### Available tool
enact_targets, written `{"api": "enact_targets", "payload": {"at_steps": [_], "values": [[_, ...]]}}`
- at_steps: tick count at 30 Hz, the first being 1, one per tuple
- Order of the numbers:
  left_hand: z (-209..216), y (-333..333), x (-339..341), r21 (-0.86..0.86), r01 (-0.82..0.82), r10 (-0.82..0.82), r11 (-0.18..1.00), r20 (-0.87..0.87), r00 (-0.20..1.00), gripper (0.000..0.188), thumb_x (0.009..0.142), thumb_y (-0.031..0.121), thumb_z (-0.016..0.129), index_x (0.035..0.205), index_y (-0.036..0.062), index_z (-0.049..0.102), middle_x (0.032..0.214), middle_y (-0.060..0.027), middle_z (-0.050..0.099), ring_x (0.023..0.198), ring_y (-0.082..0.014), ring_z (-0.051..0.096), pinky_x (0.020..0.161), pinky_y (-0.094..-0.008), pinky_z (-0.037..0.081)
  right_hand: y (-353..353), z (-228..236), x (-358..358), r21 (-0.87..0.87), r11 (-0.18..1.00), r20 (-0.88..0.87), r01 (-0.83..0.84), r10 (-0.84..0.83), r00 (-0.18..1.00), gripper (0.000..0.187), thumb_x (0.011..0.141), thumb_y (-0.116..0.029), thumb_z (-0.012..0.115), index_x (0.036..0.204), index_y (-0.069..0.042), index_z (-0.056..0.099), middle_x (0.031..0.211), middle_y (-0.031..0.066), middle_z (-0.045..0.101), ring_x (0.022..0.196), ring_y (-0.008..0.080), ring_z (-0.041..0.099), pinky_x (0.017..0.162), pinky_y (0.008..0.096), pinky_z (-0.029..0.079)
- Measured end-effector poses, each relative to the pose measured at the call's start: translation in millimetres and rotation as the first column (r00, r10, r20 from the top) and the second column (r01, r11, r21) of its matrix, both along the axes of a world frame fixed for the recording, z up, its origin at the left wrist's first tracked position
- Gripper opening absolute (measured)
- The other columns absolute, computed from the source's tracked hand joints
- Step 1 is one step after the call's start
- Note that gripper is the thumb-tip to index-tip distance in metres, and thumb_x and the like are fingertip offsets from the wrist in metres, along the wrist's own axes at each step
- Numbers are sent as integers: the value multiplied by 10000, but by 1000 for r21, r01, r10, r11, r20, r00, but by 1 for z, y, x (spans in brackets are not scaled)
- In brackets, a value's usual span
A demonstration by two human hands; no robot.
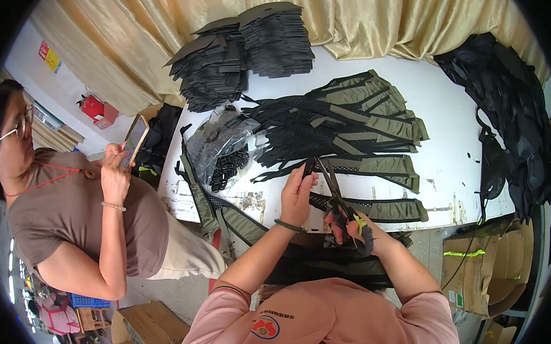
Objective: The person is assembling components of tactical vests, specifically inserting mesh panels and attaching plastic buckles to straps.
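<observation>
My right hand [377, 237] is closed round the handles of a pair of scissors [332, 186], which have some yellow on the grip. The blades point up and away toward my left hand [296, 199]. That hand pinches a small black piece [310, 167], perhaps webbing or a buckle; its exact kind cannot be told. Just beyond both hands lie several olive and black mesh straps [388, 168], fanned out on the white table [454, 150]. One more strap [398, 209] lies along the near edge, and another long strap [199, 199] hangs over the left edge.
A clear plastic bag [218, 128] with black buckles [229, 168] lies left of the straps. Stacked black panels [276, 41] stand behind. Black fabric [503, 103] is heaped at the right, above cardboard boxes [482, 261]. A person [98, 219] stands at my left holding a phone [135, 141].
</observation>
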State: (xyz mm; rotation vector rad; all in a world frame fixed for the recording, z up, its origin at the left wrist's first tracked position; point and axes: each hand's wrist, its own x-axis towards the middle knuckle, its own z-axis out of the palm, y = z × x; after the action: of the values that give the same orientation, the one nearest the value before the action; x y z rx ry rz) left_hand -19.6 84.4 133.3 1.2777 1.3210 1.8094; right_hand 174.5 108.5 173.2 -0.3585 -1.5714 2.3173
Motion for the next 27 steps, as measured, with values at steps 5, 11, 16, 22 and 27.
{"api": "enact_targets", "payload": {"at_steps": [5,11,16,22,27], "values": [[9,-3,1,29,-21,23,999,-89,996,293,942,42,436,1220,-8,512,968,-63,544,823,-122,528,756,-232,442,-11,-6,-1,-44,999,26,7,-5,1000,695,787,-618,563,1160,-37,476,770,6,473,730,105,438,692,240,364],[8,-5,2,68,-14,23,998,-132,991,288,915,22,467,1192,-19,534,933,-74,547,822,-148,537,744,-239,444,-14,-7,-1,-75,997,5,3,-2,1000,704,791,-626,546,1169,-35,476,778,11,479,733,107,438,703,239,361],[9,-7,1,144,-15,79,989,-447,891,261,882,-10,488,1129,-17,572,918,-123,579,809,-219,569,722,-264,457,-16,3,-4,-75,997,-6,29,-29,1000,736,781,-636,550,1185,-26,468,793,7,478,751,103,439,703,238,359],[4,-10,3,148,33,27,988,-383,923,243,884,-24,468,1100,-24,581,911,-137,592,803,-232,588,712,-283,477,-16,4,-6,-96,995,-31,35,-38,999,767,761,-649,562,1205,-34,455,842,-6,471,776,93,438,711,235,356],[2,-10,3,163,50,15,985,-373,928,240,886,-34,451,1084,-21,587,883,-131,594,782,-221,588,697,-284,482,-17,1,-5,-110,993,-5,43,-43,999,794,735,-670,575,1204,-41,454,848,-7,463,784,89,434,715,231,354]]}}
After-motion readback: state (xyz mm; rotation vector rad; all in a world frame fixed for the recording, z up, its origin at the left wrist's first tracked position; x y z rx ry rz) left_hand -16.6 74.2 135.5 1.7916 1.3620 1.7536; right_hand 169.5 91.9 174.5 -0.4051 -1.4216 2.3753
